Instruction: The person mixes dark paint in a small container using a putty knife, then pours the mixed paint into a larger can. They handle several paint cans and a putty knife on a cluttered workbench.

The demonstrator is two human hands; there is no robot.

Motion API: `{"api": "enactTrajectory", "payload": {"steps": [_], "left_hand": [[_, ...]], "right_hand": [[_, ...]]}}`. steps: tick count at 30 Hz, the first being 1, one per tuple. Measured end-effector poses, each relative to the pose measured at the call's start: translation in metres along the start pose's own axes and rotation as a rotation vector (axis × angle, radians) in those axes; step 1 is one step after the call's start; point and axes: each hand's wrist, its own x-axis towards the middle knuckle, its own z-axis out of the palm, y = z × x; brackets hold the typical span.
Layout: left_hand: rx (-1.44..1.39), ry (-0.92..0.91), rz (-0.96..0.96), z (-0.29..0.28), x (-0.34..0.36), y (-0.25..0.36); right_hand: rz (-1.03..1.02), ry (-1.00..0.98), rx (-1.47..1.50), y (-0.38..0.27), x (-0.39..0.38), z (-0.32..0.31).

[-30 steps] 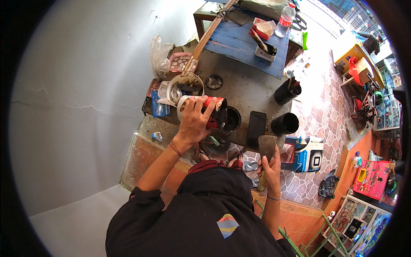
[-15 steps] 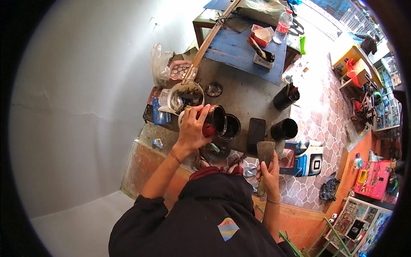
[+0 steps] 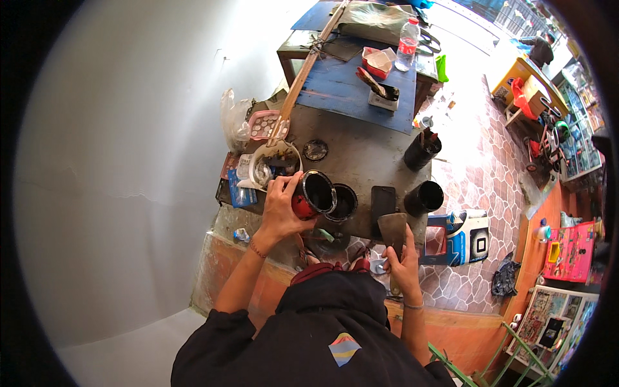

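Note:
My left hand (image 3: 280, 213) is wrapped round a red paint can (image 3: 303, 208) with a black-smeared rim. The can leans a little to the right, and its dark inside shows from above. Against its right side stands another open can (image 3: 348, 202), black inside. In my right hand (image 3: 405, 267) is a putty knife (image 3: 393, 232), its wide blade pointing up and away from me near the table's front edge. Just beyond the blade a black phone (image 3: 383, 201) lies on the table. A round, black-stained lid (image 3: 315, 150) lies farther back.
Right of the phone stand a black cylinder (image 3: 424, 198) and a black pot with tools (image 3: 423, 149). A white bucket (image 3: 260, 169) and a pink tray (image 3: 263, 125) sit at the left. A blue board (image 3: 351, 90) carries a bottle (image 3: 407, 45). A wooden strip (image 3: 303, 76) rises from the bucket.
The red can has tipped back from lying over to the right, so its mouth now faces more upward. My right hand still holds the putty knife, its blade slightly lower. The view has shifted a little.

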Motion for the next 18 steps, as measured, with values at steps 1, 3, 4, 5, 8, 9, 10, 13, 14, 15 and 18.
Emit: {"api": "enactTrajectory", "payload": {"steps": [1, 3, 4, 5, 8, 9, 10, 13, 14, 15, 18], "left_hand": [[-0.008, 0.006, 0.015, -0.001, 0.0, 0.0], [-0.023, -0.001, 0.014, -0.003, 0.001, 0.0], [-0.022, -0.007, 0.017, -0.004, 0.002, 0.0], [-0.029, -0.017, 0.007, -0.004, 0.002, 0.001], [-0.06, -0.032, -0.018, -0.007, 0.004, 0.001], [-0.077, -0.045, -0.014, -0.008, 0.005, 0.001], [-0.094, -0.053, -0.012, -0.009, 0.006, 0.001], [-0.142, -0.063, -0.001, -0.012, 0.009, -0.001], [-0.168, -0.074, -0.009, -0.013, 0.009, -0.002], [-0.194, -0.085, -0.018, -0.014, 0.009, -0.003], [-0.282, -0.088, -0.019, -0.015, 0.01, -0.005]], "right_hand": [[-0.011, 0.01, -0.034, -0.003, 0.0, 0.001], [-0.094, 0.017, -0.177, -0.011, 0.002, 0.002], [-0.119, 0.021, -0.225, -0.014, 0.002, 0.003], [-0.123, 0.021, -0.256, -0.017, 0.003, 0.003], [-0.143, 0.023, -0.279, -0.022, 0.003, 0.004], [-0.158, 0.021, -0.267, -0.023, 0.003, 0.004], [-0.174, 0.019, -0.255, -0.023, 0.004, 0.005], [-0.255, 0.039, -0.277, -0.02, 0.005, 0.006], [-0.244, 0.033, -0.274, -0.018, 0.005, 0.005], [-0.242, 0.031, -0.271, -0.017, 0.005, 0.005], [-0.243, 0.028, -0.26, -0.014, 0.006, 0.004]]}}
